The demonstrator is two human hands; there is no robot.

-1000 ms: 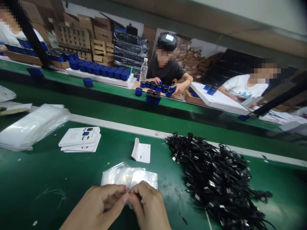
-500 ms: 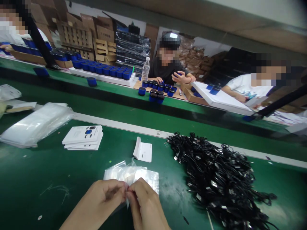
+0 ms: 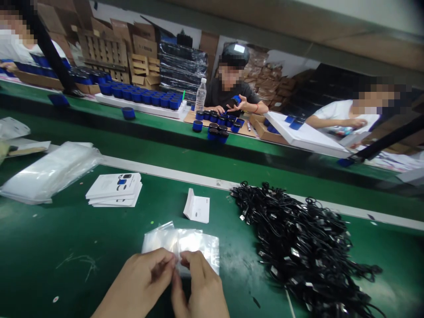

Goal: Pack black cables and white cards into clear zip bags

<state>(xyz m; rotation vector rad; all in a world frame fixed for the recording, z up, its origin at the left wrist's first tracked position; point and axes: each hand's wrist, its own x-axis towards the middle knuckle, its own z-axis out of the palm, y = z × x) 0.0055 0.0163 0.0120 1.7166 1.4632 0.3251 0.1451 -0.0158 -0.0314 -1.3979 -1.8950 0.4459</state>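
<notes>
Several clear plastic bags (image 3: 198, 243) lie in an overlapping pile on the green bench in front of me. My left hand (image 3: 142, 276) is closed in a pinch on the edge of one bag at the pile's near side. Close against it, my right hand (image 3: 203, 280) has its fingers curled at the same bag edge, with a small gap between thumb and forefinger. The fingers partly hide the pinched edge. Just beyond the pile is a small stack of white folded cards (image 3: 199, 210).
A heap of black USB cables (image 3: 298, 247) spreads to the right. White printed leaflets (image 3: 111, 190) and a bundle of clear bags (image 3: 49, 172) lie left. Across the green conveyor (image 3: 159, 148), people work among blue-and-black round units (image 3: 142, 96) and a water bottle (image 3: 200, 95).
My right thumb and forefinger have moved slightly apart at the bag edge, and both hands have shifted a little. Opposite, a co-worker has turned and lowered a blue unit.
</notes>
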